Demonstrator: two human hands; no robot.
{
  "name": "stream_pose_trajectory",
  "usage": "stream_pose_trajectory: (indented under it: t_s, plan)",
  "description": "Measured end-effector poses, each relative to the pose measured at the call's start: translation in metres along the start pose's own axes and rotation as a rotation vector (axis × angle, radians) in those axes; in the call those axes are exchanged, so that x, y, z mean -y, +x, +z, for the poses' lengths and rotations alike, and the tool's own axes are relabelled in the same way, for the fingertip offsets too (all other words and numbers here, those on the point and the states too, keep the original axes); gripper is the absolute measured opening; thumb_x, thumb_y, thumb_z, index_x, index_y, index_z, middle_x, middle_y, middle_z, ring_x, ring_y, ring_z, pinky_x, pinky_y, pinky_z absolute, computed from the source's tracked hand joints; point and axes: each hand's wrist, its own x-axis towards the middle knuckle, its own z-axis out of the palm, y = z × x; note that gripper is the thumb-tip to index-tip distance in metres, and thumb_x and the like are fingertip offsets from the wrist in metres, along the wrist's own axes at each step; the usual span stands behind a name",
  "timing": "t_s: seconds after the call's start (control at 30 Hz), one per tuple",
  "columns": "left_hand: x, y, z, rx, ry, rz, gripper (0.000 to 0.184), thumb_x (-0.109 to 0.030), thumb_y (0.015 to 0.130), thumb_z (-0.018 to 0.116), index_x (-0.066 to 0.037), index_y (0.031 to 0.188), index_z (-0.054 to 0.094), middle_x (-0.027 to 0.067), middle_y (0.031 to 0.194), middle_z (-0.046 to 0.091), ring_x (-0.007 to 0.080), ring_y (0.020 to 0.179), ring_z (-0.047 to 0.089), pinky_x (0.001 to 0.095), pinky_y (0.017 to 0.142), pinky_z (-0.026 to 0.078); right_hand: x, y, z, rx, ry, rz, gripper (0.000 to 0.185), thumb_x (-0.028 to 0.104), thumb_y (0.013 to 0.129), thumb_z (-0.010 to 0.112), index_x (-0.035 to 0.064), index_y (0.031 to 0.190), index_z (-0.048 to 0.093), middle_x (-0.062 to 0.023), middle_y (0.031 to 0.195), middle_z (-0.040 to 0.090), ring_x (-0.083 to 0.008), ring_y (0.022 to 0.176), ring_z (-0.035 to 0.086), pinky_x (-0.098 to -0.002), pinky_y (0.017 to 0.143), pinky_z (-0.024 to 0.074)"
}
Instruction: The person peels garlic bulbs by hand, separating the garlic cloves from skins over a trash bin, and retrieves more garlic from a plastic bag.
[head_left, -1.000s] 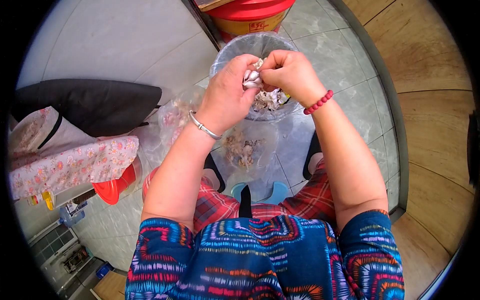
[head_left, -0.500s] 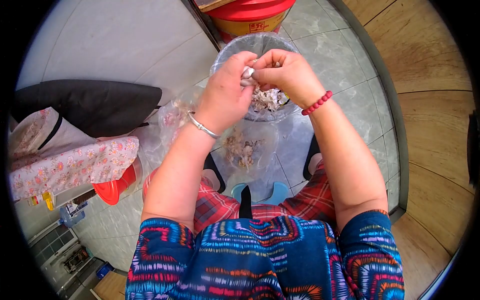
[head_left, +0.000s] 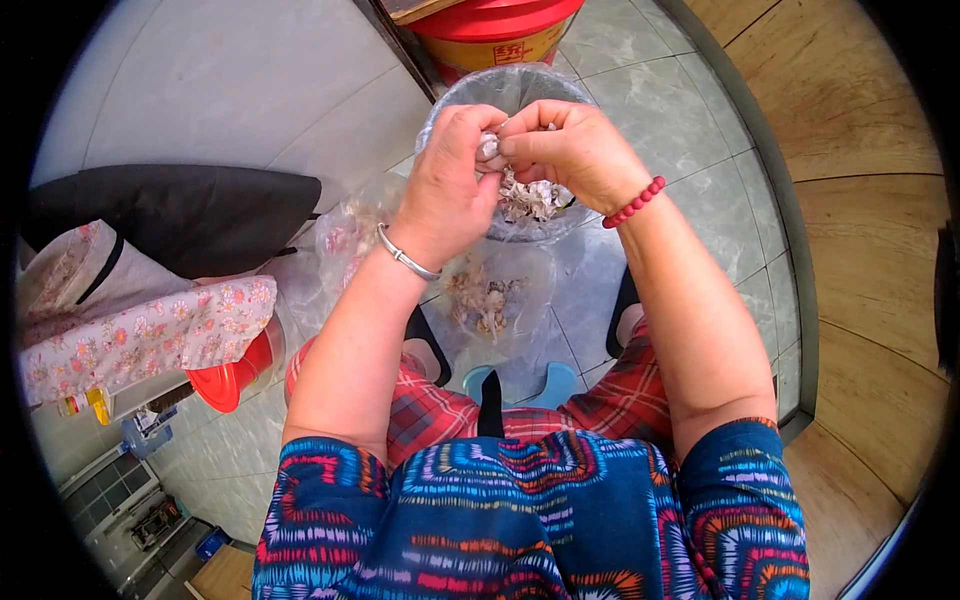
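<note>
My left hand (head_left: 448,185), with a silver bangle at its wrist, is closed around a small whitish piece of garlic (head_left: 488,147). Thumb and fingers of my right hand (head_left: 572,148), beaded red at the wrist, pinch the same garlic from the other side; part of it is hidden by the fingers. Both hands are above a round bin (head_left: 505,82) lined with clear plastic. Dry papery garlic skins (head_left: 535,200) lie in the bin. Nearer my knees, a clear plastic bag (head_left: 538,268) holds loose garlic pieces and skins (head_left: 487,303).
A red-lidded yellow bucket (head_left: 508,50) stands behind the bin. Another plastic bag (head_left: 345,235) is at the left, near a dark cloth (head_left: 190,215), a flowered cloth (head_left: 150,335) and a red container (head_left: 225,385). A wooden panel (head_left: 860,250) curves along the right.
Both hands stay above the bin, fingers shifting slightly on the garlic. The right fingers have moved a little to the left, and the garlic looks turned.
</note>
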Motion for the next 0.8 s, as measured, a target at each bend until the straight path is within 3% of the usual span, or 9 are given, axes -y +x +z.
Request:
stream_pose_trajectory:
  t_s: [0.07,0.47,0.53,0.57,0.63,0.8]
  plan:
    - [0.0014,-0.0002,0.0008,-0.002,0.051,0.049,0.043,0.012,0.063,0.052,-0.006,0.101,0.044,0.0125,0.095,0.047,0.0295,0.084,0.052,0.0330,0.071,0.045,0.0014,-0.0004,0.0009,-0.021,-0.198,-0.020,0.010,0.004,0.072,0.063,0.0004,0.080,0.058,-0.0049,0.073,0.059,-0.0110,0.060,0.055,-0.0229,0.056,0.0472]
    - [0.0031,-0.0029,0.0025,-0.012,-0.021,-0.001,0.043,0.013,0.063,0.052,-0.006,0.101,0.043,0.0114,0.092,0.047,0.0271,0.082,0.052,0.0316,0.069,0.045,0.0006,-0.0002,0.0022,-0.034,-0.185,-0.039,0.010,0.004,0.073,0.063,0.0000,0.081,0.058,-0.0049,0.072,0.059,-0.0101,0.058,0.054,-0.0212,0.054,0.0449]
    - [0.0028,-0.0045,0.0025,-0.016,-0.082,-0.042,0.040,0.010,0.066,0.053,-0.005,0.103,0.045,0.0075,0.090,0.049,0.0174,0.080,0.052,0.0279,0.071,0.043,-0.0015,0.0012,-0.0010,-0.025,-0.154,-0.036,0.011,0.005,0.073,0.063,0.0000,0.081,0.058,-0.0047,0.072,0.059,-0.0101,0.058,0.054,-0.0214,0.054,0.0453]
    - [0.0028,-0.0044,0.0025,-0.016,-0.082,-0.042,0.040,0.010,0.066,0.053,-0.005,0.103,0.045,0.0075,0.090,0.049,0.0174,0.080,0.052,0.0279,0.071,0.043,-0.0022,0.0017,-0.0017,-0.015,-0.123,-0.033,0.011,0.005,0.073,0.063,0.0000,0.082,0.058,-0.0045,0.071,0.058,-0.0102,0.058,0.054,-0.0217,0.055,0.0456]
    - [0.0031,-0.0039,0.0026,-0.008,-0.097,-0.045,0.042,0.010,0.063,0.054,-0.007,0.101,0.042,0.0122,0.092,0.048,0.0294,0.081,0.052,0.0336,0.069,0.045,-0.0027,0.0014,-0.0005,-0.016,-0.064,-0.017,0.010,0.005,0.073,0.063,0.0003,0.080,0.058,-0.0044,0.071,0.058,-0.0101,0.058,0.054,-0.0222,0.055,0.0461]
    - [0.0004,-0.0018,0.0012,0.023,0.043,0.063,0.043,0.008,0.063,0.054,-0.007,0.101,0.043,0.0131,0.094,0.049,0.0318,0.084,0.053,0.0358,0.069,0.045,0.0003,0.0000,0.0020,-0.061,-0.148,0.052,0.008,0.006,0.074,0.062,0.0012,0.077,0.056,-0.0041,0.070,0.057,-0.0102,0.059,0.054,-0.0236,0.056,0.0480]
